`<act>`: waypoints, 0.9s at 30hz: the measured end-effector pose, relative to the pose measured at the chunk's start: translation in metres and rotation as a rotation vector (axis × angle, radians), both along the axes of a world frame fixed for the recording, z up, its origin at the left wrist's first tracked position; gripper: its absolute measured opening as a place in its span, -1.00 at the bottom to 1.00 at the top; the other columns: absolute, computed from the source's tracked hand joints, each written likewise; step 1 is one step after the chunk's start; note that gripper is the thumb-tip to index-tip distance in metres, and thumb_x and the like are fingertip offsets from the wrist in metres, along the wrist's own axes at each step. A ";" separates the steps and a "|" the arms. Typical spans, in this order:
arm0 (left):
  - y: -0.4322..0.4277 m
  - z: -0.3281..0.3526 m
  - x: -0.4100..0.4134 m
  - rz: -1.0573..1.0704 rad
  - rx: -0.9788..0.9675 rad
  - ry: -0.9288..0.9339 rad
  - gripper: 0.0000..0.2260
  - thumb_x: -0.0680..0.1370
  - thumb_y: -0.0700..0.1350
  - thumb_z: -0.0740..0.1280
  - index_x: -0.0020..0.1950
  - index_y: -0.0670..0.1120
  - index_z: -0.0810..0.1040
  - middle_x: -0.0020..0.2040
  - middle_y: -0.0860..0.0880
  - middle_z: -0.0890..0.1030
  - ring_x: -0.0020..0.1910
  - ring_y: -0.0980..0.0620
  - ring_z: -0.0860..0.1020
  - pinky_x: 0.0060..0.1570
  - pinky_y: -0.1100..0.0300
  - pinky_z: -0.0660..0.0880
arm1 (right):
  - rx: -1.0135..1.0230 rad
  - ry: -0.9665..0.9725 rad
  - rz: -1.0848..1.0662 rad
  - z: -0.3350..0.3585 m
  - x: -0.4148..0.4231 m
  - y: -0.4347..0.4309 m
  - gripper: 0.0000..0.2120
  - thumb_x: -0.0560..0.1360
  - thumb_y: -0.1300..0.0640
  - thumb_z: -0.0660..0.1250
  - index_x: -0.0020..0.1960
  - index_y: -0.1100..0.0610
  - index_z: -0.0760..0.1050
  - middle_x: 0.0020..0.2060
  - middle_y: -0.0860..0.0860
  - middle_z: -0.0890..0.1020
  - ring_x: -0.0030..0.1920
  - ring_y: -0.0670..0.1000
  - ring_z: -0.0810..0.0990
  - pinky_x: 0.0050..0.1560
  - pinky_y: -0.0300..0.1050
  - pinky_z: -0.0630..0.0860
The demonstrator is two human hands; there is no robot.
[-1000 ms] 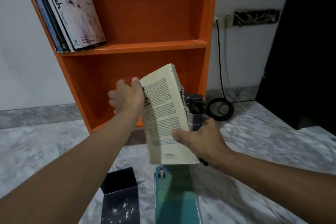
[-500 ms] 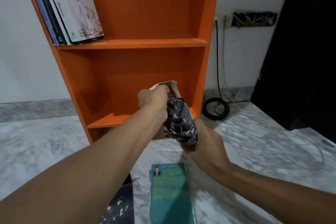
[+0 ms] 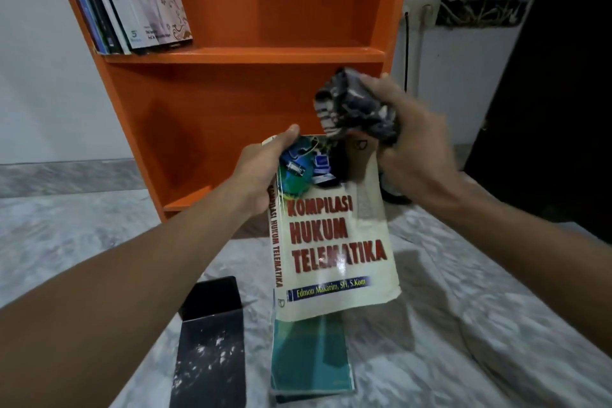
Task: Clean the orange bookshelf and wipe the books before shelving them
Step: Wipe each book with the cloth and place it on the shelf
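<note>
A red-titled cream paperback book [image 3: 334,242] tilts cover-up in the left hand [image 3: 261,172] before the orange wooden bookshelf [image 3: 251,55]. The right hand [image 3: 410,149] grips a crumpled dark patterned cloth [image 3: 357,106] at the book's top edge; a teal book [image 3: 308,351] lies on the floor [image 3: 463,308] beneath.

View: head camera, wide-angle, worn on the person's head.
Facing: forward and down at the orange bookshelf [image 3: 231,103] and the floor [image 3: 66,235].
Nearness: close; left hand [image 3: 261,175] with book [image 3: 334,252] and right hand [image 3: 420,156] with cloth [image 3: 357,106] fill mid-frame.
</note>
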State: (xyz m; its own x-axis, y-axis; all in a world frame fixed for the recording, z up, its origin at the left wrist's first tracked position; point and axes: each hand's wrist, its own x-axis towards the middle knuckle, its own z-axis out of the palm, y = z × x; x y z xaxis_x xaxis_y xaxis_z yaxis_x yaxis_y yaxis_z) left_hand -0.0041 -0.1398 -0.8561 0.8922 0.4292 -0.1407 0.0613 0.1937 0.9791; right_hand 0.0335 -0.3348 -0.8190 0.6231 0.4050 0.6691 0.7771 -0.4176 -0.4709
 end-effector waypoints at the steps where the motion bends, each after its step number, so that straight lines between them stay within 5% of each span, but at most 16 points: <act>1: -0.001 0.002 0.002 -0.009 -0.015 -0.025 -0.71 0.50 0.05 0.45 -0.02 -0.17 0.58 -0.05 -0.21 0.70 -0.12 -0.24 0.67 -0.03 -0.13 0.62 | -0.089 0.027 0.014 -0.008 -0.001 0.009 -0.32 0.48 0.34 0.32 0.51 -0.08 0.25 0.50 0.12 0.28 0.49 0.07 0.25 0.44 0.14 0.28; 4: 0.000 0.007 0.004 -0.010 0.007 -0.077 -0.70 0.51 0.09 0.42 0.04 -0.13 0.63 -0.16 -0.13 0.70 -0.25 -0.12 0.67 -0.19 0.05 0.62 | -0.386 -0.118 0.072 -0.062 -0.029 0.024 -0.21 0.40 0.46 0.29 0.52 -0.06 0.21 0.53 0.14 0.20 0.52 0.21 0.14 0.44 0.23 0.03; 6: 0.005 0.006 0.002 0.017 -0.005 -0.101 -0.68 0.49 0.10 0.45 0.09 -0.10 0.61 -0.12 -0.15 0.72 -0.21 -0.14 0.70 -0.18 -0.02 0.64 | -0.476 -0.383 0.212 -0.105 -0.058 0.011 -0.41 0.43 0.32 0.23 0.43 0.00 0.35 0.43 0.22 0.38 0.43 0.31 0.30 0.39 0.33 0.15; 8: 0.012 0.003 -0.001 0.035 -0.002 -0.104 -0.70 0.48 0.07 0.47 0.04 -0.12 0.58 -0.10 -0.20 0.71 -0.13 -0.21 0.70 -0.08 -0.13 0.63 | -0.604 -0.504 0.381 -0.138 -0.078 -0.012 -0.69 0.50 0.17 0.26 0.20 -0.03 0.57 0.25 0.12 0.59 0.29 0.19 0.52 0.35 0.26 0.36; 9: 0.016 0.001 -0.003 0.039 0.029 -0.091 -0.72 0.47 0.06 0.48 -0.02 -0.13 0.58 -0.12 -0.20 0.72 -0.13 -0.22 0.70 -0.04 -0.15 0.63 | -0.642 -0.429 0.483 -0.144 -0.083 -0.022 -0.76 0.47 0.18 0.36 0.10 -0.04 0.62 0.16 0.04 0.64 0.19 0.11 0.59 0.22 0.16 0.52; 12: 0.022 -0.004 -0.007 0.046 0.079 -0.072 -0.72 0.49 0.05 0.46 -0.10 -0.16 0.56 -0.23 -0.15 0.71 -0.25 -0.15 0.70 -0.17 -0.03 0.65 | -0.530 -0.093 0.591 -0.113 -0.081 -0.025 -0.47 0.13 0.39 0.58 0.05 0.07 0.62 0.02 0.01 0.68 0.00 0.02 0.67 -0.15 0.06 0.66; 15: 0.023 -0.005 -0.010 -0.004 0.080 -0.077 -0.74 0.53 0.04 0.40 -0.08 -0.17 0.58 -0.20 -0.15 0.70 -0.29 -0.09 0.70 -0.29 0.08 0.63 | -0.109 -0.079 0.344 -0.040 -0.051 0.001 -0.40 0.27 0.51 0.47 0.23 0.10 0.56 0.14 0.06 0.64 0.13 0.05 0.64 0.04 0.00 0.63; 17: 0.021 -0.003 -0.010 -0.034 0.067 -0.094 -0.77 0.54 0.00 0.38 -0.07 -0.18 0.60 -0.13 -0.18 0.70 -0.27 -0.10 0.69 -0.26 0.07 0.62 | -0.037 -0.213 0.093 -0.003 -0.028 0.026 -0.38 0.37 0.44 0.42 0.37 0.09 0.45 0.30 0.16 0.53 0.31 0.16 0.50 0.27 0.14 0.45; 19: 0.019 0.002 -0.007 -0.045 0.054 -0.130 -0.78 0.52 -0.01 0.39 -0.06 -0.17 0.60 -0.09 -0.19 0.69 -0.25 -0.12 0.67 -0.22 0.03 0.61 | -0.161 -0.182 -0.007 -0.009 -0.017 0.044 -0.32 0.43 0.39 0.37 0.48 0.03 0.31 0.48 0.15 0.32 0.47 0.20 0.28 0.42 0.25 0.26; 21: 0.019 0.008 -0.005 0.035 0.084 -0.151 -0.77 0.52 0.02 0.42 -0.10 -0.15 0.62 -0.20 -0.14 0.69 -0.33 -0.07 0.66 -0.32 0.12 0.59 | -0.370 -0.226 0.053 -0.055 -0.030 0.044 -0.24 0.40 0.41 0.33 0.51 -0.01 0.24 0.52 0.14 0.24 0.50 0.26 0.20 0.40 0.30 0.28; 24: 0.029 0.010 -0.008 0.089 0.068 -0.165 -0.75 0.50 0.03 0.46 -0.09 -0.16 0.58 -0.18 -0.18 0.71 -0.23 -0.16 0.70 -0.23 0.00 0.64 | -0.671 -0.423 0.332 -0.123 -0.074 0.011 -0.45 0.41 0.18 0.37 0.38 0.00 0.38 0.37 0.19 0.47 0.32 0.32 0.46 0.16 0.34 0.49; 27: 0.041 0.004 -0.012 0.110 0.126 -0.149 -0.75 0.49 0.04 0.47 -0.11 -0.14 0.59 -0.15 -0.18 0.72 -0.16 -0.21 0.70 -0.07 -0.11 0.63 | -0.828 -0.058 0.587 -0.122 -0.086 -0.014 -0.52 0.33 0.30 0.41 0.23 0.06 0.57 0.19 0.07 0.62 0.18 0.13 0.59 0.06 0.17 0.60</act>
State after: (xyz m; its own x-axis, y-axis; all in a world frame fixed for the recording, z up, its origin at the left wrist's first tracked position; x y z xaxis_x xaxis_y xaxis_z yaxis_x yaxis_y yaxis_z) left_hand -0.0164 -0.0985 -0.8523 0.8458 0.5311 0.0501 -0.1010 0.0672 0.9926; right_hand -0.0523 -0.3489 -0.9414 0.1519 0.9864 0.0629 0.9768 -0.1401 -0.1621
